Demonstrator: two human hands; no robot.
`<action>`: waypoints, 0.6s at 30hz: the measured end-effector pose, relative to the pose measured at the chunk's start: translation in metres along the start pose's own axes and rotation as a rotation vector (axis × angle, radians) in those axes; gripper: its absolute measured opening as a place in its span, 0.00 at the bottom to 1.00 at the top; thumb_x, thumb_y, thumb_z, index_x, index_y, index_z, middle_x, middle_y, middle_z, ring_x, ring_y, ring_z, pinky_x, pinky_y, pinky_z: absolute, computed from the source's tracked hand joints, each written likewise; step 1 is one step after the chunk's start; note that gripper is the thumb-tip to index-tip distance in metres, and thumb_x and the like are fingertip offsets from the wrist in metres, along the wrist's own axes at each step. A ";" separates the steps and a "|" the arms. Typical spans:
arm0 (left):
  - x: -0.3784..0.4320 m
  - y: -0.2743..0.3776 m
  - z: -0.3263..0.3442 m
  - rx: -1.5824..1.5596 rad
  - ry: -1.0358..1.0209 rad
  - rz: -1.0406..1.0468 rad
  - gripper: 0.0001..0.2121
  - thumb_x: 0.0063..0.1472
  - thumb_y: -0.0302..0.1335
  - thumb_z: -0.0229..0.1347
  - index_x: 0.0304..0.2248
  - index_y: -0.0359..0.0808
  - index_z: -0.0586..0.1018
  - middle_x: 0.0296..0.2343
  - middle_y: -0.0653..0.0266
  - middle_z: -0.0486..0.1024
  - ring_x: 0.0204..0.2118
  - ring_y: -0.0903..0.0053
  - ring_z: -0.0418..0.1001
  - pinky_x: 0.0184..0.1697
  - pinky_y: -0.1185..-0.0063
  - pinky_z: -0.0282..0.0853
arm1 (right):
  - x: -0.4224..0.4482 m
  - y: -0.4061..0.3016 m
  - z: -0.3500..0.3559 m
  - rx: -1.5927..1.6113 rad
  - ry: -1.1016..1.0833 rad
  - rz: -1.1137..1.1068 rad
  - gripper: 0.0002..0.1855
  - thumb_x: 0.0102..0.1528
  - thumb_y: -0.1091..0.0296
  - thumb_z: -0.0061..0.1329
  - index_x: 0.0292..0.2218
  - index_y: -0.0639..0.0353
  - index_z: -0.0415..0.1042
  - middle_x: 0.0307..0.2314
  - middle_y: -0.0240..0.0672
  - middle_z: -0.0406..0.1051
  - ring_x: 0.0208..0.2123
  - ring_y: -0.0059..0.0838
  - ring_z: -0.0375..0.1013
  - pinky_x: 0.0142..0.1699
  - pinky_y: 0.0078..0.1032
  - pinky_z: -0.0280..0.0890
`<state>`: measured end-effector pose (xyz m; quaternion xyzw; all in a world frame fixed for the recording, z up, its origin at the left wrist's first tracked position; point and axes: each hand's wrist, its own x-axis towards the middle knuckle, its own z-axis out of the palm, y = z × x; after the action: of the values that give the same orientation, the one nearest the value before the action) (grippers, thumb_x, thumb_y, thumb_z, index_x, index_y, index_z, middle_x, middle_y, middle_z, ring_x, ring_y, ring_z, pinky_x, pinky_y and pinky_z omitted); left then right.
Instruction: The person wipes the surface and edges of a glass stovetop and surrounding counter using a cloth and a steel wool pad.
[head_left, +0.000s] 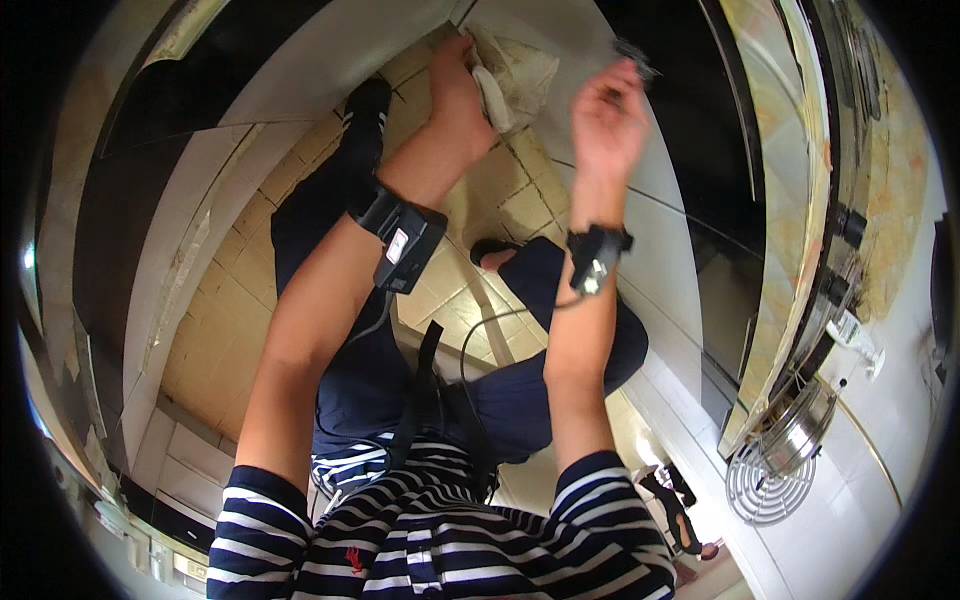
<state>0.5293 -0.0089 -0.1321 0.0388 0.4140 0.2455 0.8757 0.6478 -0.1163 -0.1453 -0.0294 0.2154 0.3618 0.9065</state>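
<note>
At the top of the head view, my left hand (456, 82) reaches low beside a translucent plastic bag (529, 71) and a whitish cloth-like bundle (491, 97). Its fingers are partly hidden, and whether they grip the bag is unclear. My right hand (611, 112) is raised near the glossy black cabinet front, blurred, with its fingers curled around a small dark wiry thing (636, 61), possibly a metal scourer. Each forearm wears a strapped black device with a cable.
Pale cabinet panels (645, 217) curve along both sides above the tiled floor (225, 300). On the right, a counter carries a gas stove with knobs (847, 225), a steel pot (799, 431), a round wire rack (772, 487) and a white bottle (851, 334). Another person (679, 517) shows at lower right.
</note>
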 end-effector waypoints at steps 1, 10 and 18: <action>-0.001 -0.001 0.003 0.016 -0.006 -0.012 0.19 0.60 0.44 0.43 0.44 0.40 0.71 0.41 0.63 0.72 0.43 0.67 0.70 0.47 0.67 0.66 | -0.001 -0.009 0.003 -0.013 0.001 0.022 0.11 0.61 0.72 0.38 0.41 0.72 0.64 0.34 0.44 0.69 0.32 0.29 0.71 0.36 0.23 0.70; 0.001 -0.005 -0.003 -0.034 -0.086 -0.118 0.16 0.64 0.37 0.37 0.43 0.37 0.70 0.43 0.63 0.70 0.46 0.68 0.68 0.52 0.68 0.63 | -0.024 -0.066 -0.071 -0.089 0.310 -0.150 0.12 0.59 0.75 0.42 0.42 0.75 0.63 0.32 0.44 0.68 0.31 0.31 0.69 0.38 0.25 0.70; 0.001 -0.014 -0.006 0.057 -0.151 -0.129 0.17 0.62 0.40 0.39 0.42 0.39 0.71 0.40 0.64 0.72 0.45 0.68 0.69 0.50 0.68 0.64 | -0.105 -0.123 -0.009 -0.547 0.213 -0.324 0.10 0.58 0.75 0.43 0.40 0.73 0.65 0.34 0.46 0.71 0.37 0.35 0.73 0.43 0.27 0.72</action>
<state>0.5312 -0.0215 -0.1409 0.0552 0.3555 0.1729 0.9169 0.6589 -0.2762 -0.1229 -0.3432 0.1965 0.2522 0.8832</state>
